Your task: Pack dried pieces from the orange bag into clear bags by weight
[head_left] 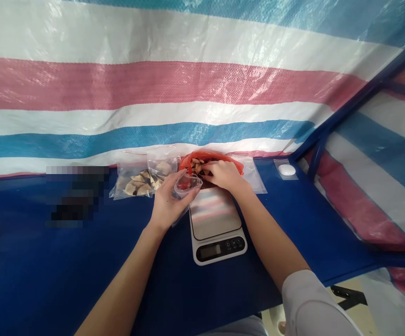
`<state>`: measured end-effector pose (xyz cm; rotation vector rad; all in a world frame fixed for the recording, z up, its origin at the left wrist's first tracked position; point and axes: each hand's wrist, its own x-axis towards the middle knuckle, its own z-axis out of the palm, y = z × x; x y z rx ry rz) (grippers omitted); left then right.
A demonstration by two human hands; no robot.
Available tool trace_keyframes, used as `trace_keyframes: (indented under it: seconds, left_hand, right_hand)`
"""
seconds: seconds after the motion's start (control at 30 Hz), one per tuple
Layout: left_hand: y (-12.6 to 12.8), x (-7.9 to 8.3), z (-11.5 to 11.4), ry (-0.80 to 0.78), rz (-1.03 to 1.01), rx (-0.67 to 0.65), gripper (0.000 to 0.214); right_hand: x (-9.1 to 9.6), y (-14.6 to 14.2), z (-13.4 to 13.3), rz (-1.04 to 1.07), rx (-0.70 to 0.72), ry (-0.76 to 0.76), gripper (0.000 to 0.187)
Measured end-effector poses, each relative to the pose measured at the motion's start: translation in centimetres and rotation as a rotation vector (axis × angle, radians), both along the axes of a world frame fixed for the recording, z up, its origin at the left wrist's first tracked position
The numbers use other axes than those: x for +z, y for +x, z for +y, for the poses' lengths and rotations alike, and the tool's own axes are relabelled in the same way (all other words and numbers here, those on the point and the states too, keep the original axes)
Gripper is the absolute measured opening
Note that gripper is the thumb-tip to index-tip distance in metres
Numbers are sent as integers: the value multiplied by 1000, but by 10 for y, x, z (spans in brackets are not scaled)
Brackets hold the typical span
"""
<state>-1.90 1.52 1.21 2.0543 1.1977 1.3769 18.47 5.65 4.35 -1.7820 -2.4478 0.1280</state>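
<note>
My left hand (pixel 169 203) holds a small transparent plastic bag (pixel 187 185) up above the table, with its fingers curled around it. My right hand (pixel 223 175) rests at the mouth of a red plastic bag (pixel 209 157), among the dried tan pieces (pixel 198 166) inside it. Whether those fingers grip a piece is hidden. A white digital kitchen scale (pixel 215 228) sits just below my hands, with nothing on its steel platform. To the left lie two transparent zip bags (pixel 134 183) of similar pieces.
The table has a dark blue cover (pixel 118 261). A striped pink, white and blue tarp (pixel 153 93) rises behind it, braced by a blue frame bar (pixel 349 112). A flat transparent bag (pixel 253 175) lies behind the scale, and a small white oval object (pixel 286 170) sits to the right. A blurred patch hides part of the table at left.
</note>
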Motion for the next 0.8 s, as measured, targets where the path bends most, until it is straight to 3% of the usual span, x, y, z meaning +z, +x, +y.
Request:
trace_keyframes:
  seconds: [0.27, 0.8]
  left_hand:
    - [6, 5, 9, 59, 54, -17, 49]
    - [5, -1, 1, 5, 19, 4, 48]
  right_hand:
    - [7, -1, -3, 13, 9, -4, 32]
    - [-2, -4, -4, 8, 0, 27, 28]
